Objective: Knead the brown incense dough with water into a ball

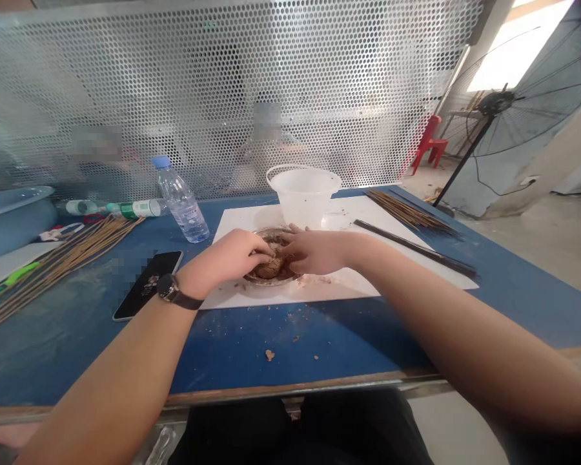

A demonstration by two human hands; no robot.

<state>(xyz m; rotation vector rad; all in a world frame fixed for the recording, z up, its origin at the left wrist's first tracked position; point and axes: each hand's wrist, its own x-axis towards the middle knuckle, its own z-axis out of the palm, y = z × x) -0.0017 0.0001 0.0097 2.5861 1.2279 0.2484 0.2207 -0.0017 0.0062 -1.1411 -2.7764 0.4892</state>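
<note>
Clay-like lump (pixel 270 267), brown and cracked on its surface, is contained in a round metal bowl (pixel 265 282), which is set on a white board (pixel 232 223) on the blue table (pixel 290 332). The lump is gripped at its left side by the left hand (pixel 239 253), whose thumb and fingers are curled against it; part of the hold is hidden inside the bowl. The right side of the bowl is covered by the right hand (pixel 314 250), which is held open, with its fingers spread and bent over the brown material. A dark watch (pixel 168 289) is worn on the left wrist, and a phone (pixel 150 284) is partly covered by that forearm. Just beyond the bowl, a translucent white bucket (pixel 304 194) is stood upright with its handle raised, and to the left a blue-capped water bottle (pixel 181 205) is placed on the table. Thin brown sticks (pixel 84 253) are laid at the left, near a blue basin (pixel 10 219); another bundle of sticks (pixel 409 212) and a dark bundle of rods (pixel 411 247) are laid at the right. Small crumbs (pixel 270 355) are scattered on the near part of the table. Behind it, a perforated metal panel (pixel 188 77) is seen, with blurred people beyond.
</note>
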